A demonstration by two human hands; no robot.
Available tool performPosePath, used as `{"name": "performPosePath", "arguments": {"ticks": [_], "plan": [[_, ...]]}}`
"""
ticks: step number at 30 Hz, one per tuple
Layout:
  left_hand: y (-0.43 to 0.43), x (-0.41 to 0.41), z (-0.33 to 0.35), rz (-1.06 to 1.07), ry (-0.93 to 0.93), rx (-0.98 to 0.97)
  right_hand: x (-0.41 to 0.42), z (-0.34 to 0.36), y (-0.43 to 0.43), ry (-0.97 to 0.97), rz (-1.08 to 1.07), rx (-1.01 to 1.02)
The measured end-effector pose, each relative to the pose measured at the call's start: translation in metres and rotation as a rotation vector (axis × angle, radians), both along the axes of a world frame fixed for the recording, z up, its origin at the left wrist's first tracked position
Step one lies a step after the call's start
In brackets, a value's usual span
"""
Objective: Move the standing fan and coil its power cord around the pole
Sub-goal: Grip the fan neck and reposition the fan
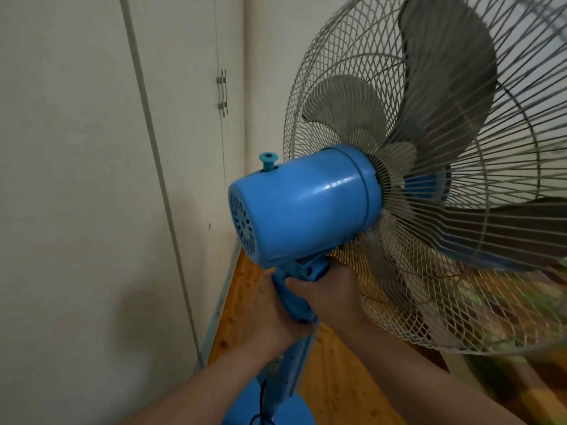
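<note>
Both hands grip the standing fan (352, 191) at its blue neck, 6 o'clock of the motor housing (294, 216). My left hand (267, 314) is curled round one side and my right hand (334, 296) round the other; I judge this grip suits lifting the fan upright. At frame centre, the grille (460, 240) faces 3 o'clock. The pole (297, 360) runs toward 7 o'clock to the base (276, 409). The power cord (262, 394) hangs loose there, uncoiled. A cupboard door (184, 87) stands at 10 o'clock.
</note>
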State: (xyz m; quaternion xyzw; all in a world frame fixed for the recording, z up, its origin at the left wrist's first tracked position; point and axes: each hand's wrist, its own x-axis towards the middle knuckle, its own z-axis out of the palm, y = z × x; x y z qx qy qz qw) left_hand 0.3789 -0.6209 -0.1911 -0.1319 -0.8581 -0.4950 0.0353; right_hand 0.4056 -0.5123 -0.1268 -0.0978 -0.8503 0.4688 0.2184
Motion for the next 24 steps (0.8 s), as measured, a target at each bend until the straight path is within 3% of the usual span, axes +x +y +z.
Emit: {"name": "performPosePath", "arguments": {"ticks": [7, 14, 19, 24], "plan": [[0.031, -0.086, 0.02, -0.04, 0.099, 0.051, -0.099, 0.011, 0.031, -0.096, 0.034, 0.001], [0.056, -0.177, 0.021, -0.031, -0.01, 0.043, -0.19, 0.014, 0.055, -0.135, 0.029, 0.017], [0.076, -0.249, 0.014, -0.025, 0.093, 0.08, -0.257, 0.008, 0.075, -0.146, 0.03, 0.025], [0.093, -0.33, 0.009, 0.006, 0.074, 0.048, -0.334, 0.012, 0.092, -0.138, 0.022, 0.044]]}}
